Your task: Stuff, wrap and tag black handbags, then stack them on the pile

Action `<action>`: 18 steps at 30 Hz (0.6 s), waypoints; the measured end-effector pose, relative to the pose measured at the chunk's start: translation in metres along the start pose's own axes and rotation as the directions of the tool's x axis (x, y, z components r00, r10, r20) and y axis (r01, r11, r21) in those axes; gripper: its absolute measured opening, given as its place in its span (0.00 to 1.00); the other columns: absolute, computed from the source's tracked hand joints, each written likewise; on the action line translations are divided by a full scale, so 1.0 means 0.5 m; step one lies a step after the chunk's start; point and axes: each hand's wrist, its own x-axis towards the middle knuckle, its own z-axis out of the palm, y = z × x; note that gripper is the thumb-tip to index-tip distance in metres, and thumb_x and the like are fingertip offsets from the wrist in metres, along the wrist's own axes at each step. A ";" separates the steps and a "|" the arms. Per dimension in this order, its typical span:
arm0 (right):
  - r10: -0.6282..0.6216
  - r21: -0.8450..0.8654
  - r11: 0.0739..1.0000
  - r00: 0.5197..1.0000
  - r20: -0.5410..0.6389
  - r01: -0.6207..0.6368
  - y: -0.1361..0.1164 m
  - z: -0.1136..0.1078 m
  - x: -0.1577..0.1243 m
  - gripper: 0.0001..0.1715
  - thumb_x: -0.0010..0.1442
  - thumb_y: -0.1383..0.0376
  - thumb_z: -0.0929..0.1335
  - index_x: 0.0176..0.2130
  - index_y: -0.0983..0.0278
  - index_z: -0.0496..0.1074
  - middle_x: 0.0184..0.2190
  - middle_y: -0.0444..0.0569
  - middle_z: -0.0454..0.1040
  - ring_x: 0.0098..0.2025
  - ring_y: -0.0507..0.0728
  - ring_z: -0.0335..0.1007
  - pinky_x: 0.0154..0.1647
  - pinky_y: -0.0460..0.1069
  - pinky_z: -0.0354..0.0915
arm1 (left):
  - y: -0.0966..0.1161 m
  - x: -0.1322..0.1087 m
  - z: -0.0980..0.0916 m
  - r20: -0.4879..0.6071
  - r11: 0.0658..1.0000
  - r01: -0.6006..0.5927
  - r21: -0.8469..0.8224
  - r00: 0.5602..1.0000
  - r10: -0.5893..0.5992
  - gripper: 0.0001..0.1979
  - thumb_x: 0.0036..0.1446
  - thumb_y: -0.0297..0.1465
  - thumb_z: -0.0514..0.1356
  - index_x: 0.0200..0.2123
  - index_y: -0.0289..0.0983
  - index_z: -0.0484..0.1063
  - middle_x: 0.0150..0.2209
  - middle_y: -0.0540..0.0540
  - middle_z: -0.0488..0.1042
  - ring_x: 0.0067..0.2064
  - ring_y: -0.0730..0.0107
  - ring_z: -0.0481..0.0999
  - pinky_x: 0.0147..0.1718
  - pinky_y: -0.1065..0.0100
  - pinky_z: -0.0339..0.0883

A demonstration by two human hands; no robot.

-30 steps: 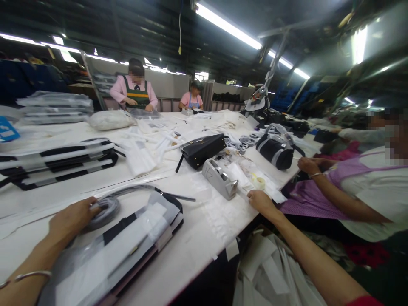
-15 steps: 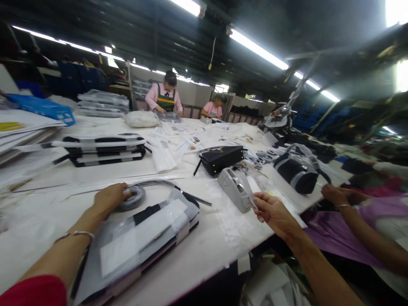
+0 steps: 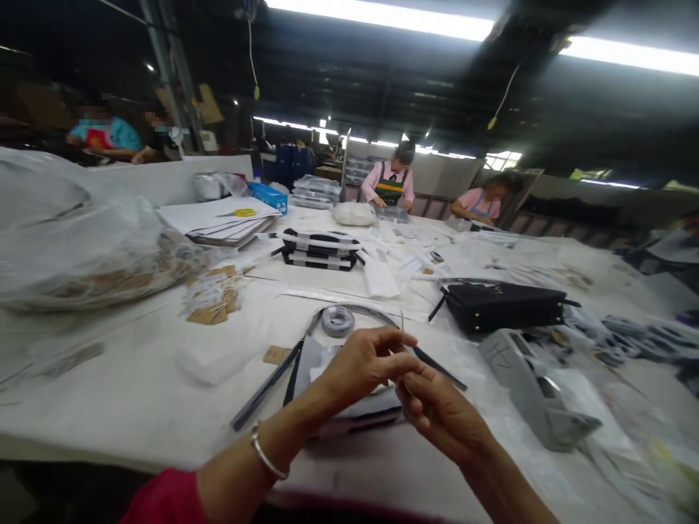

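Note:
My left hand [image 3: 363, 364] and my right hand [image 3: 440, 407] meet fingertip to fingertip above a black handbag [image 3: 376, 409] wrapped in grey and clear plastic. Both are pinched closed on a thin strip of tape [image 3: 403, 326], seen nearly edge-on. My hands cover much of the bag. A grey-wrapped strap [image 3: 273, 382] loops around its back, and a coiled grey strap [image 3: 337, 320] lies just behind it. To the right stands a grey tape dispenser [image 3: 527, 389], apart from my right hand.
A black bag [image 3: 502, 306] lies behind the dispenser. Farther back are a wrapped black bag [image 3: 320, 249], a stack of white boards [image 3: 218, 218] with yellow scissors [image 3: 244, 212], and tags [image 3: 215, 295]. A big plastic sack [image 3: 87, 240] fills the left. Co-workers [image 3: 390, 182] work across the table.
My right hand has left the tape dispenser with a strip of tape. My left hand has let go of the coiled strap and joined it over the wrapped bag. The view has turned left.

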 end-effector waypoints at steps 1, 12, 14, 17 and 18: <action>-0.018 -0.085 0.996 1.000 0.001 0.018 0.001 0.005 0.000 0.21 0.48 0.54 0.78 0.36 0.63 0.74 0.26 0.42 0.70 0.21 0.45 0.60 0.17 0.41 0.57 | -0.001 -0.009 0.001 -0.034 1.000 0.014 0.005 0.999 -0.014 0.20 0.54 0.39 0.64 0.47 0.34 0.74 0.34 0.47 0.76 0.29 0.73 0.72 0.27 0.73 0.65; -0.551 -0.592 0.692 0.832 -0.062 0.413 -0.052 0.011 -0.015 0.27 0.54 0.53 0.75 0.52 0.56 0.73 0.43 0.48 0.74 0.42 0.57 0.72 0.45 0.52 0.69 | -0.011 -0.040 0.000 -0.070 0.688 -0.137 0.712 0.962 0.264 0.04 0.59 0.32 0.63 0.35 0.38 0.74 0.33 0.50 0.77 0.34 0.69 0.74 0.34 0.70 0.61; -0.537 -0.623 0.662 0.843 -0.009 0.416 -0.058 0.017 -0.012 0.22 0.54 0.55 0.75 0.48 0.58 0.75 0.41 0.49 0.75 0.41 0.57 0.72 0.44 0.52 0.68 | -0.021 -0.043 0.003 -0.037 0.631 -0.145 0.762 0.963 0.267 0.06 0.61 0.33 0.61 0.40 0.38 0.75 0.37 0.49 0.79 0.38 0.66 0.76 0.37 0.69 0.63; -0.525 -0.592 0.699 0.850 -0.045 0.401 -0.064 0.031 -0.010 0.15 0.50 0.55 0.77 0.33 0.62 0.76 0.29 0.46 0.74 0.32 0.54 0.70 0.35 0.49 0.68 | -0.033 -0.047 0.002 -0.013 0.564 -0.162 0.810 0.956 0.293 0.09 0.65 0.32 0.56 0.45 0.40 0.74 0.40 0.48 0.79 0.41 0.65 0.77 0.40 0.67 0.65; -0.525 -0.572 0.719 0.848 -0.074 0.396 -0.065 0.035 -0.009 0.15 0.48 0.56 0.77 0.29 0.62 0.75 0.26 0.45 0.73 0.30 0.54 0.68 0.32 0.48 0.67 | -0.034 -0.048 -0.001 -0.014 0.549 -0.160 0.821 0.954 0.299 0.09 0.66 0.31 0.54 0.44 0.40 0.74 0.40 0.48 0.79 0.41 0.65 0.77 0.40 0.67 0.65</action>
